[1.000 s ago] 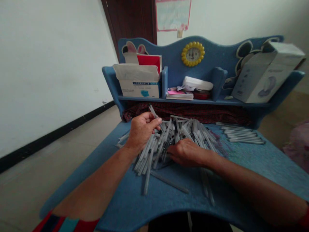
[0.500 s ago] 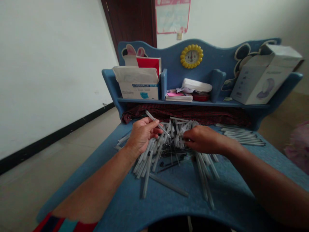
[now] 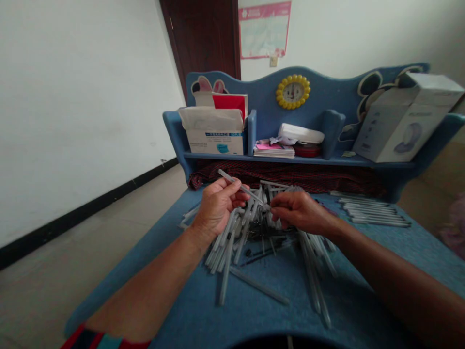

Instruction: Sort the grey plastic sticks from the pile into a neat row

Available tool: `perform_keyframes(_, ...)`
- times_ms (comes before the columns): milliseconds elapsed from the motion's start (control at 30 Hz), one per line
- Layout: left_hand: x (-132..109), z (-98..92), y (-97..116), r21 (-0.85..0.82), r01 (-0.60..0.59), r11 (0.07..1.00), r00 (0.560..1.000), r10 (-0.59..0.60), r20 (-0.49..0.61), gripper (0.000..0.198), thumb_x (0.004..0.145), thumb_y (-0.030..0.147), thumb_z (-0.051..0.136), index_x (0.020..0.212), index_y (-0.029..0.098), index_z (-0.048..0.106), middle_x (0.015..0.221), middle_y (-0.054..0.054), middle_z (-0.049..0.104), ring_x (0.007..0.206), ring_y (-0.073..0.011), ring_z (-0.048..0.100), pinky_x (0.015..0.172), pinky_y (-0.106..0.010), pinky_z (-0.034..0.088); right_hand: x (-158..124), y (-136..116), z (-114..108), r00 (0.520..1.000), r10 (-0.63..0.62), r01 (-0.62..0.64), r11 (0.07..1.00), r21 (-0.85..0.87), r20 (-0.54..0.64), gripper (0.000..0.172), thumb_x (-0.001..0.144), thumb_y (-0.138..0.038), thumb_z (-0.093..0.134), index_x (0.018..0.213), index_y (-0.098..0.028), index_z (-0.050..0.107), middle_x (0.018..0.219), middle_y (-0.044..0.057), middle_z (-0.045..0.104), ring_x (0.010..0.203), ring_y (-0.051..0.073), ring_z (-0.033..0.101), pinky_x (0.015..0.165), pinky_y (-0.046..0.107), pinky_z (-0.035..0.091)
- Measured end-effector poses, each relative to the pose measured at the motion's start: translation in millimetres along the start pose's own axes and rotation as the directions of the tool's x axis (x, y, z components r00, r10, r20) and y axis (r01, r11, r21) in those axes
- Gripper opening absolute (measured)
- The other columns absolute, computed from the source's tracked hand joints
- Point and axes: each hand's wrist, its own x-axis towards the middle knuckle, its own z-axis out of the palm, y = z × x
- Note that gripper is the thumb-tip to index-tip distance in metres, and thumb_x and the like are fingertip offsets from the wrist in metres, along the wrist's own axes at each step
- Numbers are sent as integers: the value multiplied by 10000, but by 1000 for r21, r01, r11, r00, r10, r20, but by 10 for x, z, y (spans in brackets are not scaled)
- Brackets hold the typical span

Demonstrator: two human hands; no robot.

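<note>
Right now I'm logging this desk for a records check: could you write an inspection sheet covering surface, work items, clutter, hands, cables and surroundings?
Surface: blue desk with a shelf along the back.
Work items: loose pile of clear tubes mixed with dark thin pieces; tidier row at right.
Clutter: mask box, papers and white carton on the shelf; checked cloth beneath.
Hands: left hand grips one tube; right hand at its lower end, contact unclear.
Cables: nothing seen.
Surroundings: brown door, pink-edged poster.
</note>
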Motion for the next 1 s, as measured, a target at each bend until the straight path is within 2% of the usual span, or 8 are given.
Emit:
perform_keyframes(167, -1, 3, -38, 62, -21, 998, 1000, 20, 22, 143, 731, 196, 663, 804, 117, 569, 742, -49, 671, 539, -99, 610, 454, -171, 479, -7, -64, 27, 1000, 26, -26, 999, 42, 13, 127, 818, -238, 506, 792, -147, 591, 696, 13, 634, 509, 97, 583, 461, 202, 398)
perform_keyframes(467, -46, 47, -8, 97, -31, 995, 999, 27, 43, 184, 680, 190, 689, 792, 121, 561, 738, -50, 680, 548, -119, 625, 465, -188, 485, -5, -91, 67, 988, 153, -151, 961, 230, 11, 140, 784, -263, 532, 816, -133, 573, 688, 16, 658, 444, 86, 582, 394, 176, 385)
perform_keyframes(733, 9, -23, 11, 31, 84, 996, 991, -86, 97, 155, 673, 131, 684, 777, 125, 569, 747, -57, 685, 591, -139, 653, 517, -218, 522, 32, -79, 155, 983, 176, -136, 897, 420, -57, 180, 735, -296, 595, 818, -140, 566, 599, -6, 634, 410, 92, 568, 400, 191, 424)
perform_keyframes(867, 27, -52, 11, 60, 143, 988, 985, -148, 84, 107, 704, 110, 672, 787, 107, 605, 671, -44, 663, 527, -116, 619, 478, -193, 499, 46, -5, 191, 981, 166, -114, 915, 387, -102, 229, 707, -333, 640, 818, -143, 577, 578, -24, 596, 402, 92, 545, 390, 196, 400)
perform_keyframes(1000, 9, -51, 24, 145, 160, 976, 982, -173, 78, 86, 723, 128, 677, 765, 89, 613, 618, -44, 651, 468, -105, 588, 449, -187, 486, 27, 59, 233, 981, 54, -24, 987, 161, -186, 146, 799, -312, 540, 816, -170, 565, 620, -29, 574, 442, 84, 535, 421, 195, 389)
